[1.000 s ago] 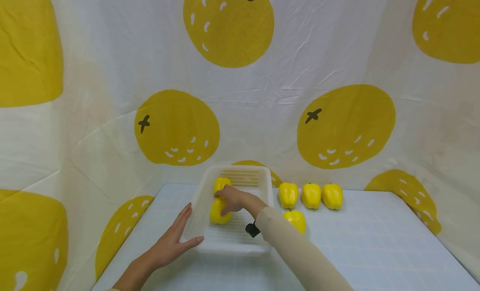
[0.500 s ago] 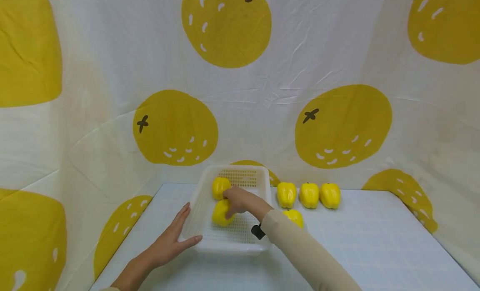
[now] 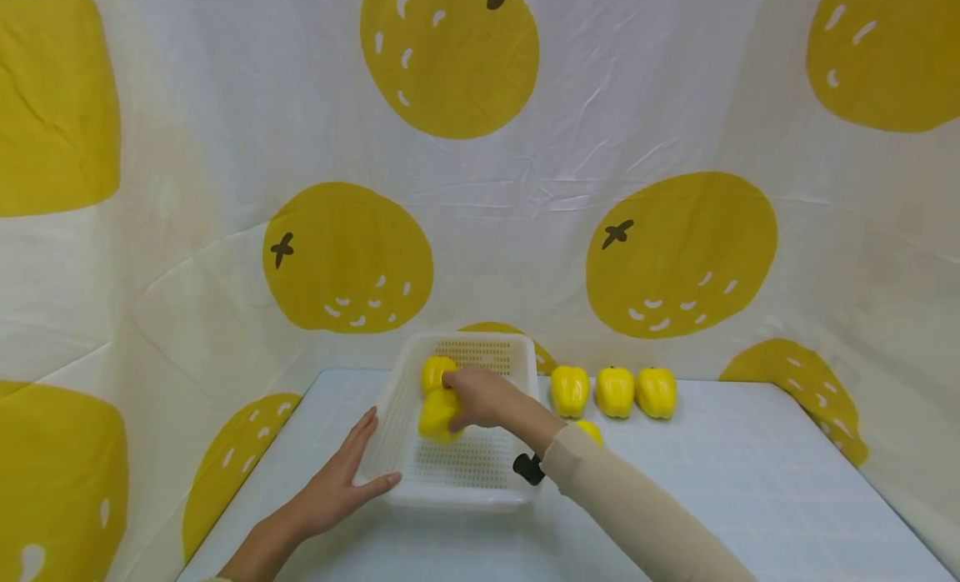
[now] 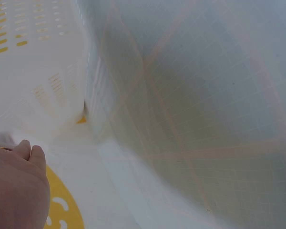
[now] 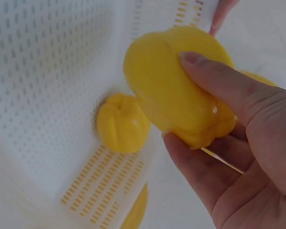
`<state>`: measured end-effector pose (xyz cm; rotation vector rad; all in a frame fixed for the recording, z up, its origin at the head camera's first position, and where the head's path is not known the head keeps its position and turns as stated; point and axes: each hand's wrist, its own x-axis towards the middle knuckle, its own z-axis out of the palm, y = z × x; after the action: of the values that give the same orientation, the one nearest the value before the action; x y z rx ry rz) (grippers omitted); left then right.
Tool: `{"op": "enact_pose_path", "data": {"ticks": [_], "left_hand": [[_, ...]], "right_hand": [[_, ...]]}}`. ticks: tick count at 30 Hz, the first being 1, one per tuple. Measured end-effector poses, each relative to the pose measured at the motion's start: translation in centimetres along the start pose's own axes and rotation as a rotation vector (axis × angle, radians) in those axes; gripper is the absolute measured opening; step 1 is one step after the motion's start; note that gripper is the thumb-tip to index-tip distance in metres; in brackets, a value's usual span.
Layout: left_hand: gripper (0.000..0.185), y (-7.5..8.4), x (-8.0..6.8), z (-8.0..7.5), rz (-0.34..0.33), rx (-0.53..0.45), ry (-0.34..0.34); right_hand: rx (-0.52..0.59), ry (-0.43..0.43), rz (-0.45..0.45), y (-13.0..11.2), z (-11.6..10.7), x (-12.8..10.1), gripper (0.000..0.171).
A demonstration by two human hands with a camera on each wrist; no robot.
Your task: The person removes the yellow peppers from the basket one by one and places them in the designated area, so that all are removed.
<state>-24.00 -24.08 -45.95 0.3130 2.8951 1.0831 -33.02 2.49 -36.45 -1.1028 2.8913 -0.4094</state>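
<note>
A white perforated basket (image 3: 517,494) sits on the pale blue table. My right hand (image 3: 475,396) grips a yellow bell pepper (image 3: 437,415) over the basket's left half; in the right wrist view the fingers curl round the pepper (image 5: 174,90), which hangs above the basket floor (image 5: 43,71). A second yellow pepper (image 3: 434,371) lies in the basket's far left corner, also visible as the pepper (image 5: 121,123) below the held one. My left hand (image 3: 347,478) rests flat against the basket's left front corner, fingers straight. In the left wrist view only knuckles (image 4: 19,183) and the basket wall (image 4: 38,86) show.
Three yellow peppers (image 3: 569,390), (image 3: 614,391), (image 3: 656,392) stand in a row right of the basket. Another pepper (image 3: 590,432) lies behind my right sleeve. A fruit-print cloth (image 3: 480,173) walls in the table at the back and sides. Bare table (image 3: 750,482) stretches to the right.
My right hand has lifted the pepper it held off the basket floor and moved it slightly back, toward the second pepper. The left hand has stayed on the basket's corner.
</note>
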Motion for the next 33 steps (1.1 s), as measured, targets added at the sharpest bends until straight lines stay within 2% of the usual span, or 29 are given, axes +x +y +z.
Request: {"op": "enact_pose_path", "data": {"ticks": [5, 12, 16, 23, 29, 33], "left_hand": [[0.105, 0.0, 0.0, -0.1, -0.014, 0.004, -0.005], [0.107, 0.2, -0.1, -0.2, -0.021, 0.015, -0.004], [0.108, 0.3, 0.0, -0.2, -0.029, 0.015, -0.016], [0.107, 0.3, 0.1, -0.1, -0.012, 0.017, -0.013], [0.107, 0.3, 0.0, -0.1, -0.002, 0.016, -0.012], [0.108, 0.2, 0.0, -0.1, -0.005, 0.023, -0.014]], "right_hand": [[0.044, 0.096, -0.050, 0.0, -1.0, -1.3, 0.046], [0.043, 0.207, -0.083, 0.7, -1.8, -3.4, 0.043], [0.090, 0.255, -0.065, 1.7, -1.9, -4.8, 0.045], [0.172, 0.352, 0.028, 4.2, -1.7, -7.5, 0.059], [0.217, 0.445, 0.074, 6.2, -1.0, -9.0, 0.054], [0.255, 0.465, 0.106, 7.1, -0.8, -9.9, 0.054]]}}
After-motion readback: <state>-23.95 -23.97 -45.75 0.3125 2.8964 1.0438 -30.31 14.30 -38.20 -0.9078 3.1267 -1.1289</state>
